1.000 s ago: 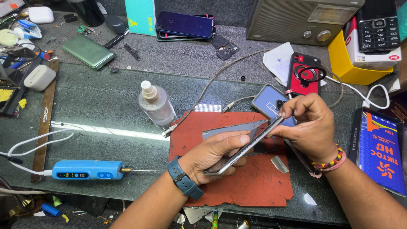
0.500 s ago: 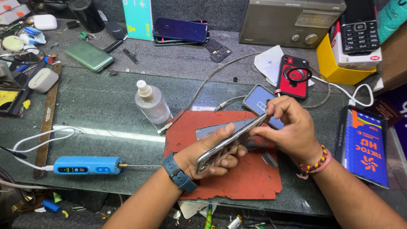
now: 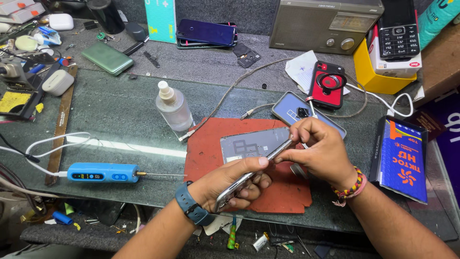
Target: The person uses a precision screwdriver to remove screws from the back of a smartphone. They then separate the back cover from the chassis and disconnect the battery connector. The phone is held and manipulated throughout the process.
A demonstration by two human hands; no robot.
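hands (image 3: 278, 168) gripping phone (image 3: 251, 172), blue box (image 3: 402, 160) right

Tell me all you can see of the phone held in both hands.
The smartphone is slim with a silvery metal-looking edge, seen almost edge-on and tilted, its far end higher. The left hand cradles its lower end, thumb on the upper face. The right hand pinches its upper end at the edge. It is held above the red mat, in front of a grey panel lying there. Its screen side cannot be told.

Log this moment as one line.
left hand: grips phone edge-on | right hand: pinches its top end | below: red mat
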